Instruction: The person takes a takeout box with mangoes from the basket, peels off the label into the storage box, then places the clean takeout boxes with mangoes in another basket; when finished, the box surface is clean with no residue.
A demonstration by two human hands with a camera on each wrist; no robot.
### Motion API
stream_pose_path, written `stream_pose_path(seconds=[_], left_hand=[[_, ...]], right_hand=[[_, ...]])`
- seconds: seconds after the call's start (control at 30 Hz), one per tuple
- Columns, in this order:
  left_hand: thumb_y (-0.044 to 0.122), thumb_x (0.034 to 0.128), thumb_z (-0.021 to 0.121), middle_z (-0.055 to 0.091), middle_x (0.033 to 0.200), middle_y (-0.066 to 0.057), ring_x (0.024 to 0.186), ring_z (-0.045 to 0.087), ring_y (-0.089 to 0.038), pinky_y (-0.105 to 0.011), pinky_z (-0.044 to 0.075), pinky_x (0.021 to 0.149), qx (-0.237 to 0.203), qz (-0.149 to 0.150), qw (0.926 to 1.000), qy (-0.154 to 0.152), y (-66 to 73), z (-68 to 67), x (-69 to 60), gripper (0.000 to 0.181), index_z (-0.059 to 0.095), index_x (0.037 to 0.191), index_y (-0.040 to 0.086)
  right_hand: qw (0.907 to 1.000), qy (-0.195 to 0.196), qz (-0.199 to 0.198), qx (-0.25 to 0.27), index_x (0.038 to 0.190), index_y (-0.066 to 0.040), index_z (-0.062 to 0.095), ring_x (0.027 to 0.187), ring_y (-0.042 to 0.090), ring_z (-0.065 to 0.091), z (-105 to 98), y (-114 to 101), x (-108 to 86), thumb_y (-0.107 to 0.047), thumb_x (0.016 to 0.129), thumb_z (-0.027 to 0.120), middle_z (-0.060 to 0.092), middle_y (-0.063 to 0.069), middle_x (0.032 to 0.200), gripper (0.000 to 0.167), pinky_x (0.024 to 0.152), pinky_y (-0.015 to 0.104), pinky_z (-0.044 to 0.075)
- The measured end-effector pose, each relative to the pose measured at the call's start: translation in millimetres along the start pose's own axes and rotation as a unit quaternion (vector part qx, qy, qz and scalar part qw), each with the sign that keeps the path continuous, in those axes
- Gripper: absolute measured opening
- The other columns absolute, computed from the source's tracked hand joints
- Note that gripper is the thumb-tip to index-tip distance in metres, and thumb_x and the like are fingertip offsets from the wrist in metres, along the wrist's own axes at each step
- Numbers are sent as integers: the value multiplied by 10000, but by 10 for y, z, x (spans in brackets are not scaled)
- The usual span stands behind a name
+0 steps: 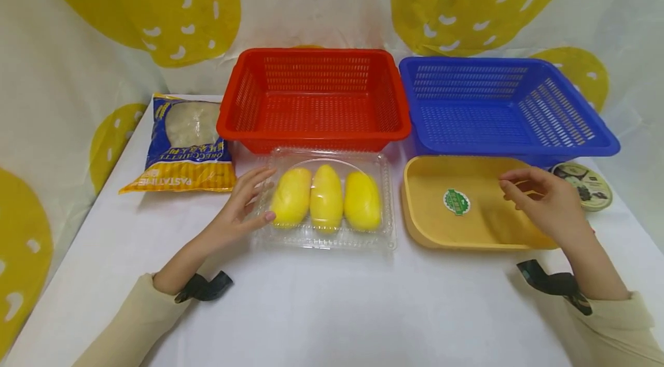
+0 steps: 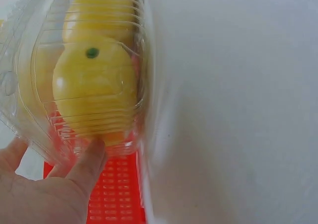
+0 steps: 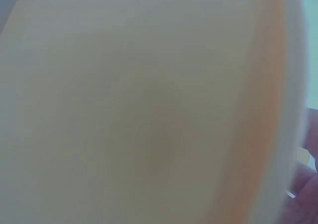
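Note:
A clear plastic clamshell box (image 1: 388,205) lies in the middle of the table with three yellow mangoes (image 1: 326,197) inside. My left hand (image 1: 236,205) is at the box's left side, thumb and fingers spread and fairly straight; in the left wrist view its fingertips (image 2: 92,159) meet the plastic. To the right stands a shallow yellow plastic tub (image 1: 430,229) with a green and white round label (image 1: 457,202). My right hand (image 1: 550,203) hovers over its right part, fingers loosely bent, nothing held. The tub (image 3: 149,110) fills most of the right wrist view.
Behind the box stands a red plastic basket (image 1: 313,139), and a blue basket (image 1: 513,151) is beside it at the right. A blue and orange pasta bag (image 1: 189,148) lies at the left. A round tin (image 1: 596,191) sits partly hidden behind my right hand.

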State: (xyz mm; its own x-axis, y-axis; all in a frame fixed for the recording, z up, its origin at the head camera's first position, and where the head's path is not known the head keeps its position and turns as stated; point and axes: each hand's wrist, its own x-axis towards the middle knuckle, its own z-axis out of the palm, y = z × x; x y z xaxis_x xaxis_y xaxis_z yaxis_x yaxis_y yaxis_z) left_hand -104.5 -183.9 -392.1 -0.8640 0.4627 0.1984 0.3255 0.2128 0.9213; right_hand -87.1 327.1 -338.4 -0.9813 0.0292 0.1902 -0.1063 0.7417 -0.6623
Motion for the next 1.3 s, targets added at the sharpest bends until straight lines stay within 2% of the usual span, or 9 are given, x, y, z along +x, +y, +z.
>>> stream_pose_path(seconds=[0.23,0.4,0.53,0.67,0.77,0.87,0.93,1.1,1.3], left_hand=[[40,947,559,19,1578,-97,1374,277,-470,-682,229,1092,-86,-341,9989,305,13,43,-17,597,323,1493,93],[29,948,563,51,1564,-116,1362,297,-511,-678,251,1088,-167,-482,9978,413,46,43,5,635,271,1506,110],[60,961,565,149,1541,-116,1349,332,-514,-653,296,1079,-147,-545,9977,376,55,30,12,634,260,1510,142],[57,949,588,262,1512,-123,1259,463,-457,-367,464,1025,10,-598,9970,489,58,13,4,630,299,1501,146],[60,942,603,397,1420,-155,1132,541,-379,-165,477,901,166,-755,9954,569,78,-8,-8,625,331,1494,164],[79,947,602,481,1302,-183,1038,548,-303,-173,494,863,196,-938,9939,542,94,-22,-19,619,335,1495,185],[90,951,596,510,1242,-188,997,553,-263,-187,506,840,203,-1015,9934,502,97,-26,-21,616,330,1497,192],[108,959,589,504,1210,-183,962,571,-251,-232,527,787,220,-1048,9937,317,102,-45,-27,623,321,1512,206],[126,965,598,534,1218,-186,1005,583,-308,-249,531,797,370,-971,9944,201,129,-75,-41,620,338,1521,210]], right_hand=[[9995,13,-3,-311,1114,62,610,718,-165,492,-184,98,23,-83,938,636,508,-348,817,229,588,44,443],[9996,254,-109,92,1074,-81,625,719,-132,534,-289,142,48,-53,899,677,555,-288,842,185,593,36,449],[9997,209,92,-12,1050,-193,615,689,-136,545,-390,200,75,-89,919,660,557,-311,817,173,556,60,462],[9993,79,306,-209,1092,-63,594,687,-146,543,-481,294,126,-125,946,628,538,-348,812,163,567,54,466],[9992,-10,294,-268,1121,45,558,685,-143,541,-534,365,164,-123,952,619,531,-358,816,246,568,54,467],[9990,-94,226,-372,1114,-29,590,680,-121,534,-578,429,190,-129,948,630,533,-358,814,198,559,64,461],[9987,-175,232,-429,1108,-169,609,684,-108,532,-599,471,203,-147,951,631,533,-353,816,160,561,68,457],[9987,-227,425,-185,1119,-414,541,654,-82,562,-638,589,250,-157,958,619,547,-346,802,313,559,82,470],[9969,-368,671,194,1271,-305,518,656,-85,594,-681,695,358,-173,965,611,572,-340,805,346,568,92,493]])
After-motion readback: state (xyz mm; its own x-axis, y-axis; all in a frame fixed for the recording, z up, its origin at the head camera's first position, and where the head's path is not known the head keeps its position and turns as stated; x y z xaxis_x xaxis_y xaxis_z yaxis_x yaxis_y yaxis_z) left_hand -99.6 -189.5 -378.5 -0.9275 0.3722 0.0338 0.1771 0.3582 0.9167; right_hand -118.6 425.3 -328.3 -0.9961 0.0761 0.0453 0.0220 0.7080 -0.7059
